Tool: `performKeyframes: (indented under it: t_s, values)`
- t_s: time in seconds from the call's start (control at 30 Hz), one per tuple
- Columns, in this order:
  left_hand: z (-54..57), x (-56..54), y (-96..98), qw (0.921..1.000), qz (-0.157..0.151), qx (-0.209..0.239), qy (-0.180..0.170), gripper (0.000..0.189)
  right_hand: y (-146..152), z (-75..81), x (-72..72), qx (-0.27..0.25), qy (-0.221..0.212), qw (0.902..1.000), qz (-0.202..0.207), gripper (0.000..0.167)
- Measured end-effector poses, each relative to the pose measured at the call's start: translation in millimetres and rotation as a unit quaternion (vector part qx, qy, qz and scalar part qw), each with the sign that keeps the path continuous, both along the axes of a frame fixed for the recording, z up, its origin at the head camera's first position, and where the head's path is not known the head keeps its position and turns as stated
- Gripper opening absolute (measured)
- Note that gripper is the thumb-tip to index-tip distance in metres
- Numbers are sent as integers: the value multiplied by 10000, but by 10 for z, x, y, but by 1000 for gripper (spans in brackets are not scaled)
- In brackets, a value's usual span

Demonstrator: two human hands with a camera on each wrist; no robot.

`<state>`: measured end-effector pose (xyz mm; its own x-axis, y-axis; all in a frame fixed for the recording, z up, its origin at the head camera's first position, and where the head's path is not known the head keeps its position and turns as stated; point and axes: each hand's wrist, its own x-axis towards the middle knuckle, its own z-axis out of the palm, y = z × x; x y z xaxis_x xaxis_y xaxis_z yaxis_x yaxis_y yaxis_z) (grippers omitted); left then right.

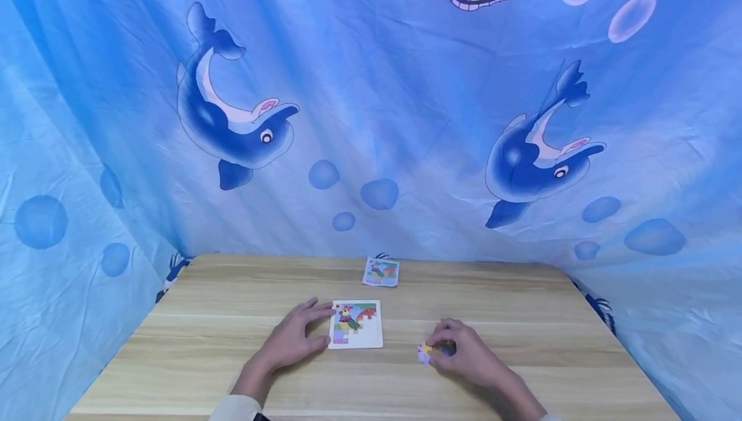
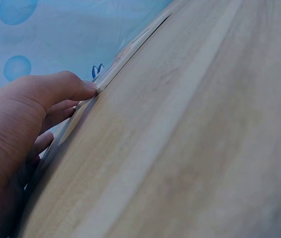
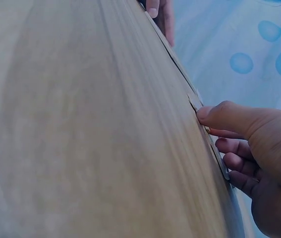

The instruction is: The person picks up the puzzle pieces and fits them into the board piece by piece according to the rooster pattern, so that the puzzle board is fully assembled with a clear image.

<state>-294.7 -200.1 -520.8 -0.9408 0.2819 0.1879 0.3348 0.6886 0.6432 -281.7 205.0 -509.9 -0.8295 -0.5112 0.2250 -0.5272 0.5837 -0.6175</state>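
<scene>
A white-framed jigsaw puzzle [image 1: 371,338] lies flat on the table, partly filled with a colourful rooster picture; white backing shows at its lower right. My left hand [image 1: 294,338] rests along its left edge, thumb at the near corner and forefinger at the far one, with a gap between them. Right of the puzzle, my right hand [image 1: 468,355] pinches a yellow and lilac puzzle piece [image 1: 424,352] close to the tabletop. Darker loose pieces [image 1: 447,347] lie under its fingers, partly hidden. In the right wrist view the thumb [image 3: 219,116] touches a thin piece edge.
A small picture card [image 1: 380,272] with the same rooster lies behind the puzzle, near the table's back edge. The wooden table [image 1: 232,308] meets a blue curtain [image 1: 371,118] printed with dolphins at the back and sides.
</scene>
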Motion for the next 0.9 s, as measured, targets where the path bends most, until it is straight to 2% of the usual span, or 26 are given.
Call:
performKeyframes:
  t_s: [0.33, 0.67, 0.9]
  values:
    - [-1, 8, -4, 10000, 4, -5, -3, 54, -67, 45, -8, 80, 160, 9995, -256, 24]
    - [-11, -4, -8, 10000, 2, -59, 30, 55, -246, 123, -78, 5, -90, 9998, -204, 23]
    - [1, 2, -5, 10000, -23, -61, 39, 54, -337, 119, -150, 69, -68, 9999, 114, 21]
